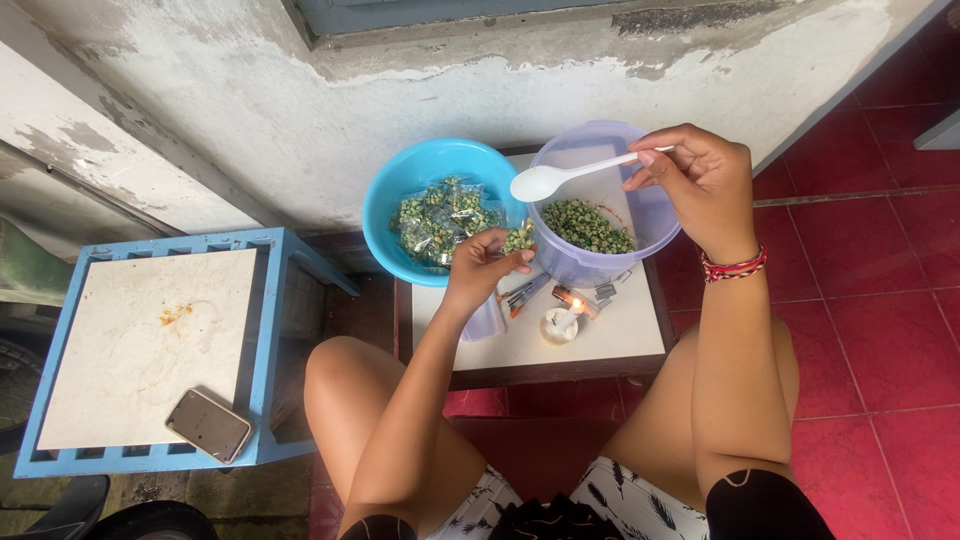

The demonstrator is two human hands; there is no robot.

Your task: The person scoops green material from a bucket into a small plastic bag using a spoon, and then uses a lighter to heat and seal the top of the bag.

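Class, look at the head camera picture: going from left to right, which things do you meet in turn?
Phone → blue bowl → left hand holding a small packet → lit candle → right hand holding a white spoon.

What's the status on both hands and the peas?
Left hand pinching small bag of peas beside blue bowl. Right hand holding white spoon over purple container. Lit candle close below.

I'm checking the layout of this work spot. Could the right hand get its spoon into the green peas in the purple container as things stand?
Probably yes. The right hand holds the white spoon just above the purple container, which is open with no lid on. The green peas lie uncovered; the left hand stays beside it.
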